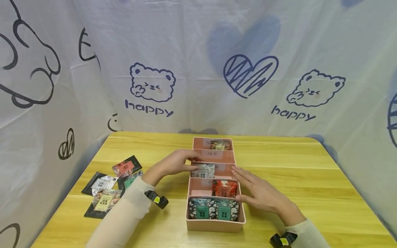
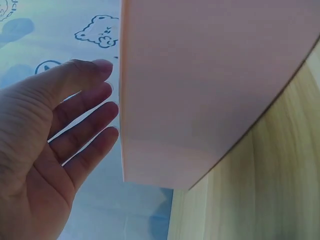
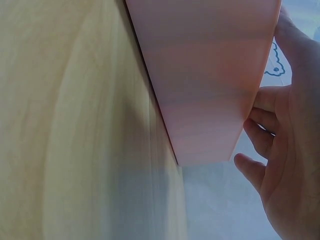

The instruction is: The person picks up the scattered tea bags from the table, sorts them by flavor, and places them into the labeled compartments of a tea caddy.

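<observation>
A long pink divided box (image 1: 215, 226) stands on the table, its compartments running away from me. My left hand (image 1: 173, 163) is at its left rim, fingertips over the edge beside a white packet (image 1: 205, 171) in the middle compartment; its fingers are loosely bent in the left wrist view. Along the right rim lies my right hand (image 1: 262, 193), fingers spread and touching the edge. Nearer me, a red packet (image 1: 224, 188) sits in one compartment and two green-labelled packets (image 1: 202, 209) side by side in the front one. A brownish packet with a yellow label (image 1: 220, 144) is in the farthest.
Left of the box, several loose packets lie on the wooden table (image 1: 285, 158): a red-labelled one (image 1: 125, 168), a white one (image 1: 102, 183), a yellow-labelled one (image 1: 104, 203) and a green-labelled one (image 1: 130, 179), partly covered by the left sleeve. A printed white curtain (image 1: 198, 103) hangs behind.
</observation>
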